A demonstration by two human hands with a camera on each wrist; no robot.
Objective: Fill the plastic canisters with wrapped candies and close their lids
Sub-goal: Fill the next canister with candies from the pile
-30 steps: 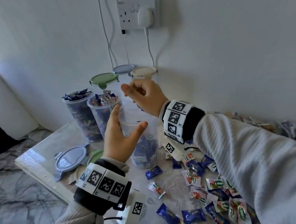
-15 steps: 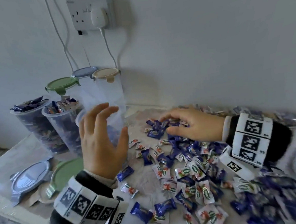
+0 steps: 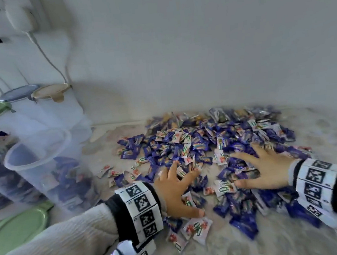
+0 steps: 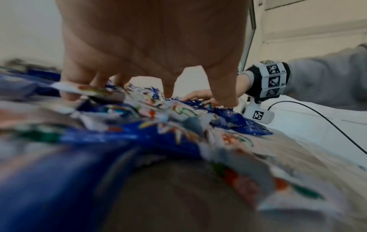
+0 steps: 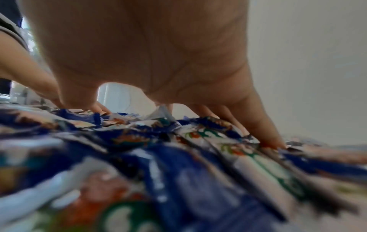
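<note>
Your left hand (image 3: 174, 190) and right hand (image 3: 264, 169) lie palm-down, fingers spread wide, on the wrapped candies (image 3: 206, 144). Only the head view shows the open canister (image 3: 43, 160) at left.

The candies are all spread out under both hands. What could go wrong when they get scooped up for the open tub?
Both the left hand and the right hand lie spread on the candy pile, gripping nothing yet. A big two-handed scoop could drop candies on the way to the open canister. Loose candies near the table's front edge might get swept off. A sleeve could also bump the canister, which stands close to the left arm.
</note>
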